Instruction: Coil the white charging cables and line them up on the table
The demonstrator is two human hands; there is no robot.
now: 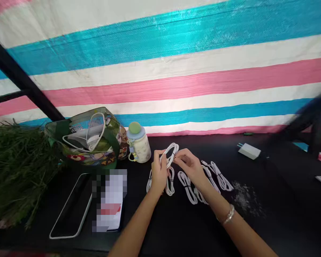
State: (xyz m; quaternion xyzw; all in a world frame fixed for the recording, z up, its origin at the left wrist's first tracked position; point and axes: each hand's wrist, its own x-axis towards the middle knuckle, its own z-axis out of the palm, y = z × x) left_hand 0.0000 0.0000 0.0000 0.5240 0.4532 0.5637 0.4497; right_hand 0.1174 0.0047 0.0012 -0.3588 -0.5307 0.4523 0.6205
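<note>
My left hand is closed around a coiled white charging cable and holds it up above the black table. My right hand pinches at the right side of this coil, where a thin black tie shows between the fingertips. Below and around the hands lie several more white cable bundles, each bound with black: one bundle just under the left hand, another bundle under the right hand, and a further bundle to the right. Some bundles are partly hidden by my hands and forearms.
A cream bottle with a green and blue lid stands behind my left hand, beside a clear green-trimmed bag. A phone, a blurred-out paper item and leafy greens are at left. At right are a white charger and white crumbs.
</note>
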